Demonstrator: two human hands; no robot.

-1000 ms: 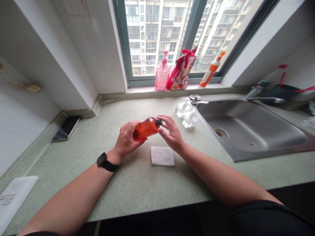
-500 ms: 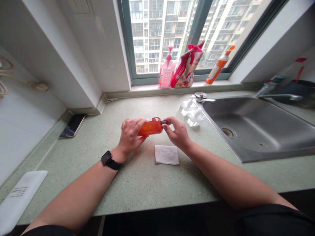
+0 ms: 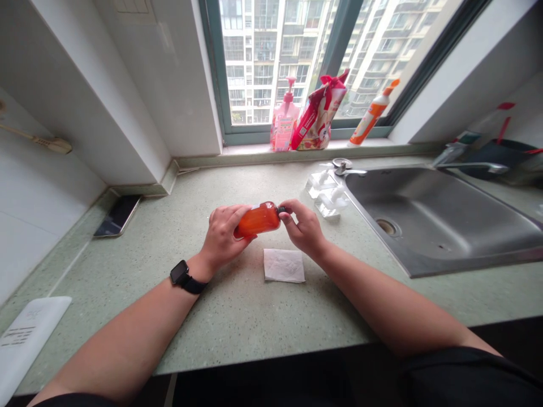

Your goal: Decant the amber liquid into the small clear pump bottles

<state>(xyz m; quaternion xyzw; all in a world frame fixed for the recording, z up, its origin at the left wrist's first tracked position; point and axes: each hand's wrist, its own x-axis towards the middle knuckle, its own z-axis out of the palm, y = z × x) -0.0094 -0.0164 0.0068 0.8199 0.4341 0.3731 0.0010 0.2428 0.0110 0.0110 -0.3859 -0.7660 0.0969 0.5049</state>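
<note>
My left hand (image 3: 220, 237) is wrapped round the body of a small orange bottle (image 3: 257, 219), holding it sideways above the green counter (image 3: 237, 316). A black watch sits on that wrist. My right hand (image 3: 303, 227) pinches the bottle's dark cap (image 3: 282, 210) between thumb and fingers. A folded white tissue (image 3: 283, 265) lies flat on the counter just below both hands.
A steel sink (image 3: 428, 217) is at the right, with two clear small containers (image 3: 324, 191) by its left rim. On the windowsill stand a pink pump bottle (image 3: 283, 125), a red pouch (image 3: 318, 113) and an orange spray bottle (image 3: 370, 117). A phone (image 3: 116, 216) lies at the left; a white sheet (image 3: 25, 339) is at the near left.
My right hand has gone from open beside the bottle's cap to pinching it. The bottle has tilted closer to level in my left hand.
</note>
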